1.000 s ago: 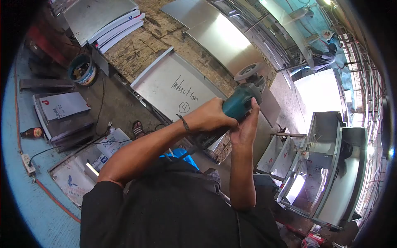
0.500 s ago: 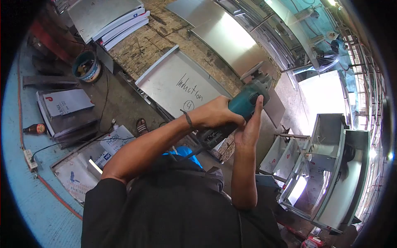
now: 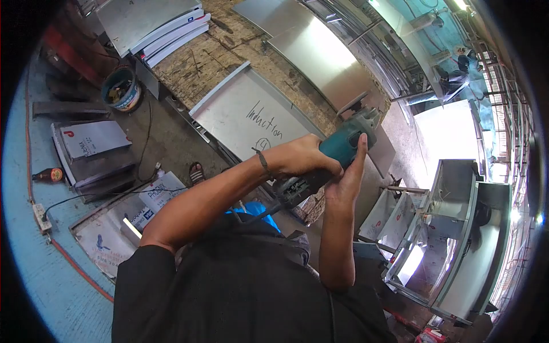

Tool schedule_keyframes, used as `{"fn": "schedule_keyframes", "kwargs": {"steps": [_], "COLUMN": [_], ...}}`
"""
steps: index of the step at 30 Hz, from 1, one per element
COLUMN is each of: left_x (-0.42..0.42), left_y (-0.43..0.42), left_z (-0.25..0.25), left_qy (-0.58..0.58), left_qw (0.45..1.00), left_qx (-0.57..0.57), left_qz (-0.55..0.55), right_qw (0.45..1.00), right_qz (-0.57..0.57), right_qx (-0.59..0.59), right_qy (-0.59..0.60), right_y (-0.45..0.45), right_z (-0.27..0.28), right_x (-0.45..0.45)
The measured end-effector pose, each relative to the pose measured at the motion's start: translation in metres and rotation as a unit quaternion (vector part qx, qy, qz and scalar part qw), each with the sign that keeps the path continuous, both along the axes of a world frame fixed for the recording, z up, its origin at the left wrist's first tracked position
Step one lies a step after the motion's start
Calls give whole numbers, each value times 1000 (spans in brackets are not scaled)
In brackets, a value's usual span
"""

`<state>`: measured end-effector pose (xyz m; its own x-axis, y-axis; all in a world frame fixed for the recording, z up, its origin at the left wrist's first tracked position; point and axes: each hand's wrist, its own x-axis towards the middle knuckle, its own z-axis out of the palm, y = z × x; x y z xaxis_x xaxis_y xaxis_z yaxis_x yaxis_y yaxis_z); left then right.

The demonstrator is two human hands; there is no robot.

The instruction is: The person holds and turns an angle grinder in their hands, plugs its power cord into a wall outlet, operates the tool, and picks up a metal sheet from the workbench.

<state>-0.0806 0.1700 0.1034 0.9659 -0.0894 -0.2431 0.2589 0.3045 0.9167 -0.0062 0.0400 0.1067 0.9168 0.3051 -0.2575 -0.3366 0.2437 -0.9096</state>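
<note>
A teal and black angle grinder (image 3: 338, 145) is held up in front of me, its disc (image 3: 352, 103) at the far end, seen at a slant. My left hand (image 3: 304, 156) wraps round the body of the grinder, with a dark band on that wrist. From the other side, my right hand (image 3: 345, 182) grips the tool, the thumb lying along its casing. Beyond the grinder lies a shallow metal tray (image 3: 229, 102) with raised edges, marked "Induction" and a circled 4. The tray rests on a worn wooden table (image 3: 183, 67); my left forearm covers part of it.
Bright sheet metal (image 3: 313, 46) lies along the table's far side. Stacked panels (image 3: 171, 31) stand at its upper left, near a bucket (image 3: 121, 91) of scraps. Metal cabinet frames (image 3: 452, 228) stand at the right. A cord runs to a socket (image 3: 42, 217) at the left.
The grinder has turned slightly in my hands, and its disc now shows more edge-on and a little lower. Both hands keep their hold. The whole view has shifted slightly.
</note>
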Motion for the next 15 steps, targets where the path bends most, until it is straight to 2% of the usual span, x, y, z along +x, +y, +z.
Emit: {"fn": "schedule_keyframes", "kwargs": {"steps": [15], "left_x": [5], "left_y": [0], "left_z": [-6], "left_qy": [21], "left_qw": [999], "left_qx": [20], "left_qz": [-14], "right_qw": [1000], "right_qz": [-12], "right_qx": [-6], "right_qy": [16], "right_y": [1], "right_z": [4], "right_x": [-3]}}
